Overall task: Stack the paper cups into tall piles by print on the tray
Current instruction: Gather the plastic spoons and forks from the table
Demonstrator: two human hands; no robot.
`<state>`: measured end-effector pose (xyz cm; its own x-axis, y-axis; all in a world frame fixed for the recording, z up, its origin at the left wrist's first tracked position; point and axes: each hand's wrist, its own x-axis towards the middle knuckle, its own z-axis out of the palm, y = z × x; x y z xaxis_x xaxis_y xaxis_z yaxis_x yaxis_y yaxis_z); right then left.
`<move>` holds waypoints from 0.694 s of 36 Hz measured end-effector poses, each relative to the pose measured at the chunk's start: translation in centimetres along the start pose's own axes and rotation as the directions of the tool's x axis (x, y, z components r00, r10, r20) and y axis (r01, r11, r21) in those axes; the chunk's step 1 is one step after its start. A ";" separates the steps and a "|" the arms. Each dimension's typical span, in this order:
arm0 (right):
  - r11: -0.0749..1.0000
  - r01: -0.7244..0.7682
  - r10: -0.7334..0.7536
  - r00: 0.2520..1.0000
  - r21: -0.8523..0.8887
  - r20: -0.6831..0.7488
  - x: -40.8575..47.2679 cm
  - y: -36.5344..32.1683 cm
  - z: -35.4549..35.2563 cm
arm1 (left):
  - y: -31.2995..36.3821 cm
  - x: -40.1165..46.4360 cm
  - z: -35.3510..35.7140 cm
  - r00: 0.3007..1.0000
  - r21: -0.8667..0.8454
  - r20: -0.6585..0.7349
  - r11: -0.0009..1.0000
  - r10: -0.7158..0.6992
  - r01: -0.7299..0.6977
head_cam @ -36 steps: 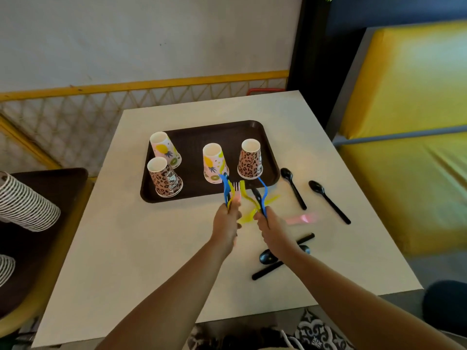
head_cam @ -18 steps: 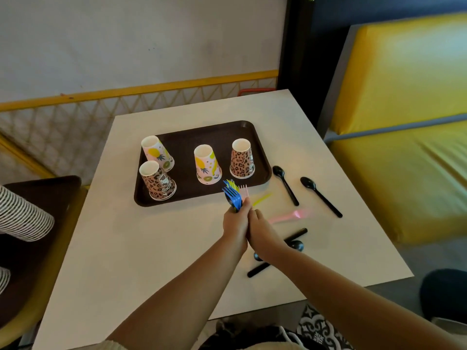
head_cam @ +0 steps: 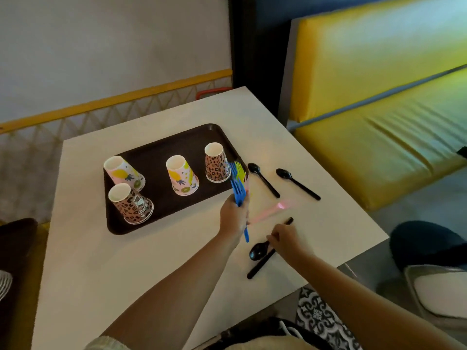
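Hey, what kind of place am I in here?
Probably a casual café or fast-food eatery: a yellow padded booth seat beside a white table, a brown serving tray of printed paper cups, and disposable black plastic spoons.

cups: printed paper | tray: dark matt plastic | spoons: glossy black plastic | table: smooth matt

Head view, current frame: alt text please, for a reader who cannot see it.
A person's left hand grips a bundle of blue and yellow plastic forks beside a dark tray holding four upside-down paper cup stacks, while the right hand reaches down to black spoons on the white table.
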<state>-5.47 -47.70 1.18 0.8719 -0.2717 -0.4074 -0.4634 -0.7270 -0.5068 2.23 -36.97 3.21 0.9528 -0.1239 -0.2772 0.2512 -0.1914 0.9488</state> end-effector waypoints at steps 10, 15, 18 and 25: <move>0.959 -0.283 0.283 0.958 0.017 -0.043 -1.5 0.4 2.9 | -2.1 0.7 -0.2 0.987 0.137 0.160 0.990 -0.003 -0.019; 0.949 -0.302 0.311 0.944 0.087 -0.110 -1.6 1.1 2.9 | -2.6 1.4 -0.7 0.979 0.146 0.206 0.988 0.015 -0.045; 0.940 -0.317 0.333 0.932 0.130 -0.139 -1.9 1.3 2.6 | -3.0 1.7 -0.8 0.973 0.145 0.230 0.988 0.010 -0.045; 0.906 -0.395 0.421 0.880 0.154 -0.217 -0.7 1.8 2.2 | -3.5 1.9 -0.9 0.968 0.147 0.248 0.986 0.034 -0.072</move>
<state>-7.29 -47.45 -1.09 0.6068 -0.6827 -0.4071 -0.7887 -0.4540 -0.4145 3.36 -35.68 -0.49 0.8885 -0.3680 -0.2740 0.1541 -0.3232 0.9337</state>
